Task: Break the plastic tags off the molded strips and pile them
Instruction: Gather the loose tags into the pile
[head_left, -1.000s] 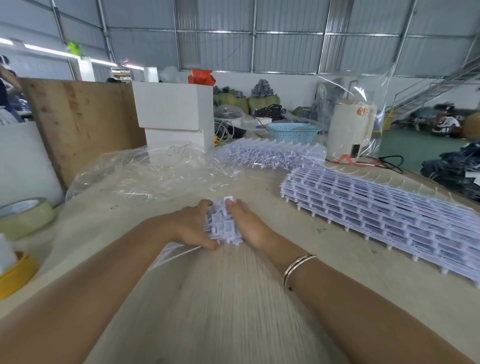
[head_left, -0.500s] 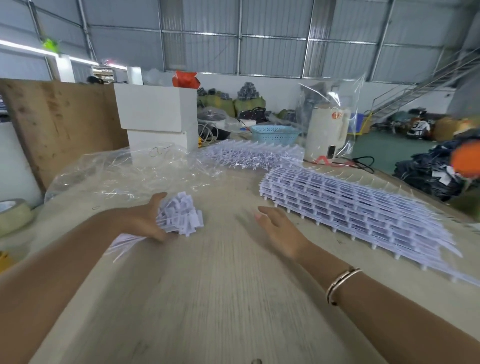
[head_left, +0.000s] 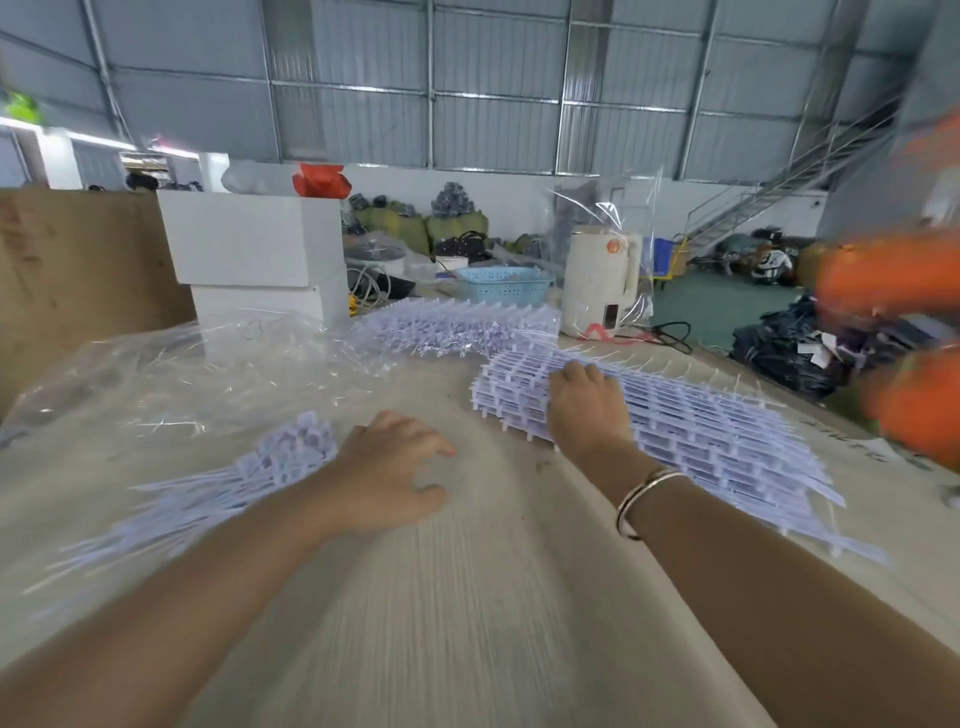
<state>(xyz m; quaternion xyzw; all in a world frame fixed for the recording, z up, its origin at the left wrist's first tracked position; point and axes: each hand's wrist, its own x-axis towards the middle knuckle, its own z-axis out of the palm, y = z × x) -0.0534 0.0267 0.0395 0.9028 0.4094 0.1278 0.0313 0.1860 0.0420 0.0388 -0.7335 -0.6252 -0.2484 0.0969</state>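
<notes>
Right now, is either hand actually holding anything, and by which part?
The left hand holds nothing; the tag bundle lies beside it. The right hand rests on the near end of the strip stack; a grip cannot be told.

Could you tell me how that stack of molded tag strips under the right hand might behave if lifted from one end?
The stack of molded strips looks thin and lattice-like, so it would probably sag. The layers sit loosely offset, so some may slide apart. Its thin tails could snag.

Motion smears the bundle of tags (head_left: 291, 457) just left of the left hand (head_left: 387, 475). The right hand (head_left: 587, 410) hides its own fingertips and part of the strip stack (head_left: 727, 436). Far right, an orange shape (head_left: 893, 275) blurs, cut by the edge.
</notes>
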